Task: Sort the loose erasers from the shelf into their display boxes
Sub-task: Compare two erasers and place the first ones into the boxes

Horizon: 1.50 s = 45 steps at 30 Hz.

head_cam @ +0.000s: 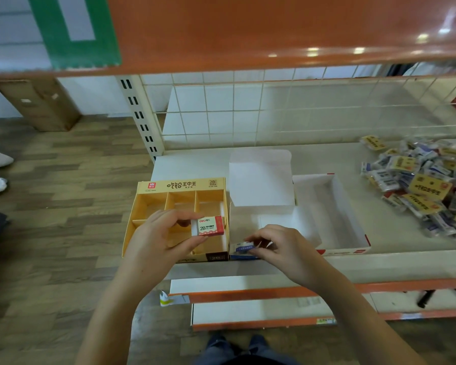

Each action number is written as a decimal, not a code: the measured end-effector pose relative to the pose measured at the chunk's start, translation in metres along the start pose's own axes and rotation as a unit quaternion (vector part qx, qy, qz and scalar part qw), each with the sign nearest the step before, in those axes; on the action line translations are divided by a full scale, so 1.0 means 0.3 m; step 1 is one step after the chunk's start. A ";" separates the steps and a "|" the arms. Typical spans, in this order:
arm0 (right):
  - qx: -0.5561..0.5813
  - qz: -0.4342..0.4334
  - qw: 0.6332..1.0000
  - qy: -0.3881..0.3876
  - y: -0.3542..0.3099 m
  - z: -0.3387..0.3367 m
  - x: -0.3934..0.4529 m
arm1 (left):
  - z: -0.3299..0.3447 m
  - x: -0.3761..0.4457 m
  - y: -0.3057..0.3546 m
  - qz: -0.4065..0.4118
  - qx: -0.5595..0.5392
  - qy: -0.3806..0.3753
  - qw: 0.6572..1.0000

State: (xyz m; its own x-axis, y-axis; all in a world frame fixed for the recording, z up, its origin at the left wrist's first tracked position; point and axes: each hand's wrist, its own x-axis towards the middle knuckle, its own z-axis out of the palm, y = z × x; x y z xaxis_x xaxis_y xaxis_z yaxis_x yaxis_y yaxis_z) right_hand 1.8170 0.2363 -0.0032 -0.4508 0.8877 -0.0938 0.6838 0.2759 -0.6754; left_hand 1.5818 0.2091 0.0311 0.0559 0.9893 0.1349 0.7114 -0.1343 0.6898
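My left hand pinches a red and white 2B eraser over the right side of the yellow display box, which has several divided compartments. My right hand holds a small blue and white eraser at the front left corner of the white display box, whose lid stands open. To the right stands a third box, white with red trim; nothing shows inside it. A heap of loose wrapped erasers lies at the far right of the shelf.
All the boxes stand on a cream shelf with a wire grid back. An orange shelf overhangs above. Lower orange-edged shelves jut out below. A cardboard box stands on the wooden floor at the left.
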 end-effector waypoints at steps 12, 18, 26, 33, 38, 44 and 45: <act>0.004 0.021 1.000 -0.016 0.004 0.000 0.015 | -0.007 0.008 -0.014 0.000 -0.008 -0.002 1.000; 0.027 0.037 0.998 -0.041 -0.001 -0.009 0.024 | -0.009 0.012 -0.023 0.003 -0.009 -0.005 1.000; 0.021 0.047 0.997 -0.055 0.007 -0.010 0.025 | -0.014 0.016 -0.030 0.003 -0.010 -0.011 1.000; 0.019 0.059 0.997 -0.056 0.005 -0.007 0.040 | -0.017 0.016 -0.027 0.002 -0.009 -0.016 1.000; 0.002 0.062 0.997 -0.049 -0.003 -0.005 0.045 | -0.018 0.011 -0.028 0.001 -0.020 -0.012 1.000; -0.015 0.077 0.996 -0.041 0.002 0.001 0.043 | -0.017 0.010 -0.037 -0.001 -0.020 -0.012 1.000; -0.009 0.078 0.996 -0.042 0.001 0.001 0.042 | -0.017 0.010 -0.038 -0.001 -0.020 -0.012 1.000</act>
State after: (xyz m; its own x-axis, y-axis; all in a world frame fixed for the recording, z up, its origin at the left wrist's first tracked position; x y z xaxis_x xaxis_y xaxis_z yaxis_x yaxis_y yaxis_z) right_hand 1.8114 0.2474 -0.0050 -0.3838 0.8864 -0.2588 0.7591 0.1433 -0.6350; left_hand 1.5704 0.2131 0.0274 0.0723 0.9904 0.1175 0.6826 -0.1350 0.7182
